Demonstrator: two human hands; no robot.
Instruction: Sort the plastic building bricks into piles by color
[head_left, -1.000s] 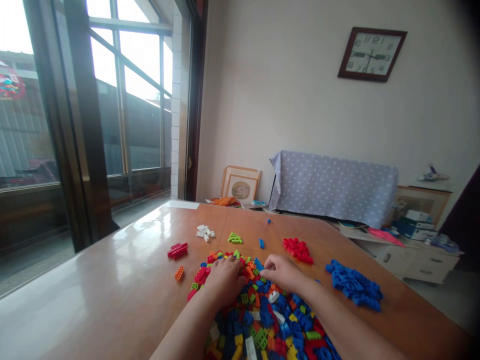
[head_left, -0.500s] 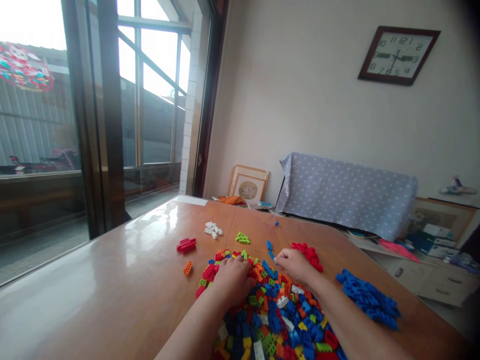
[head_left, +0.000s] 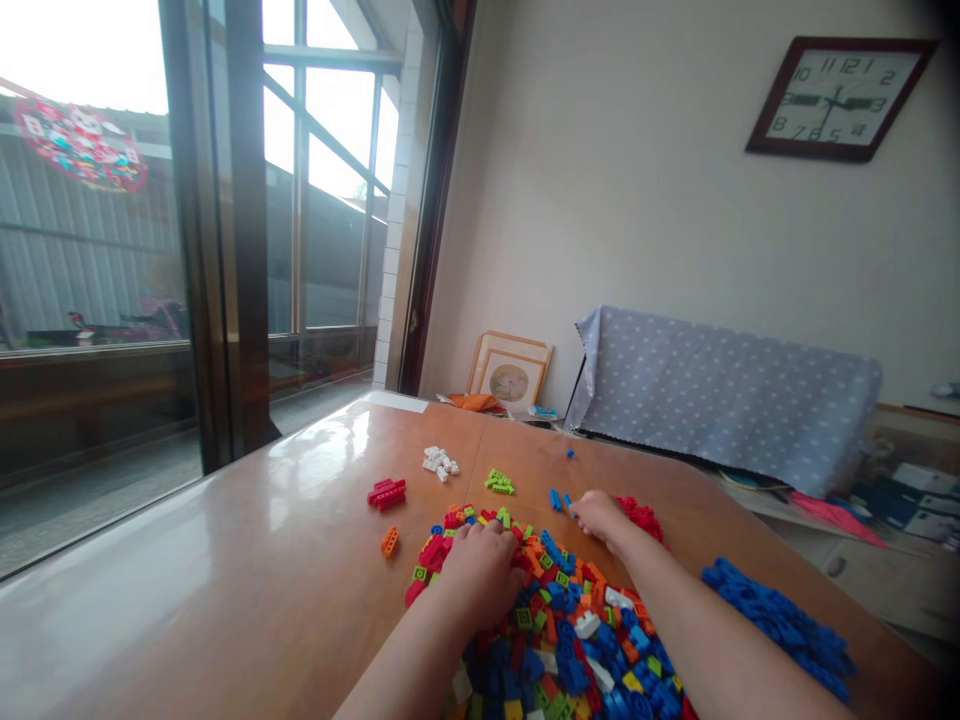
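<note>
My left hand lies over the far left part of a large heap of mixed toy building bricks, fingers curved down and a little apart, with nothing visible held. Beyond the heap, my right hand is closed, its fingertips pinching a small blue building brick at the table surface. Just left of that brick lies another blue brick, apart from it. A cluster of red bricks sits right behind my right hand, partly hidden by it.
On the brown table stand small groups of white bricks, lime green bricks and dark red bricks. One orange brick lies at the left, a tiny blue piece at the back, a blue pile at the right.
The view has shifted, so the scene sits differently. My right hand's blue brick now lies beside the other blue brick instead of nearer the heap. My left hand stays on the heap.
</note>
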